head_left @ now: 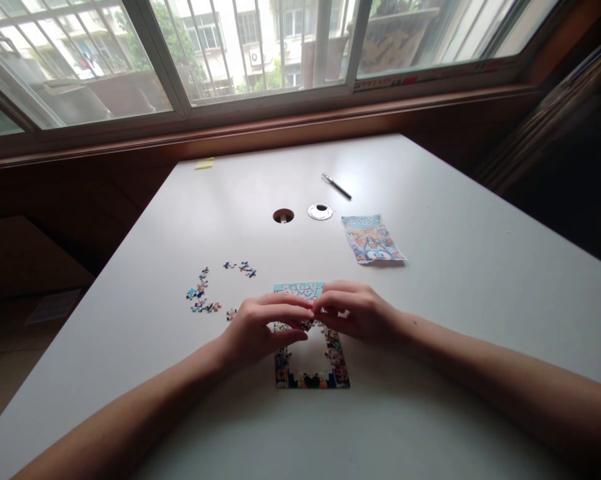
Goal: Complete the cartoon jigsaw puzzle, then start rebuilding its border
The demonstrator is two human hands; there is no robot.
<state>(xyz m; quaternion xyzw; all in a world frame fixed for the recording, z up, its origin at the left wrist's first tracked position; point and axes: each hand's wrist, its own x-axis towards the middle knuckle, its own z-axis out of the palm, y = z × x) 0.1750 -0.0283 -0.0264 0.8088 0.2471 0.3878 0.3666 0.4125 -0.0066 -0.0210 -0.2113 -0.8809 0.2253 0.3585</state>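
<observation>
A half-built puzzle [311,360] is laid flat on the white table [430,333], directly under both hands. Its border is filled in, while a bare white gap is left in the middle, just below the fingertips.

The left hand [260,328] is set on the puzzle's upper left part, palm down, with the fingers [287,301] held close together and pointed right. Its thumb is stretched along beneath them, and something small seems to be pinched at the tips, though what is gripped cannot be told. The right hand [355,312] is placed over the upper right part, fingers curled and pressed together, their tips brought against those of the left hand above the puzzle's top row. Whether a piece is held by it cannot be told.

Loose pieces [203,297] are scattered to the left of the left hand's fingers, well apart from them, with a few more [243,268] farther up.

Beyond the right hand's fingers a picture sheet [373,239] is laid. Farther still, a round hole [283,215] is cut in the table, its cap [320,212] is set just beside it, and a pen [336,186] is left past that. A yellow note [205,163] is seen at the far edge.
</observation>
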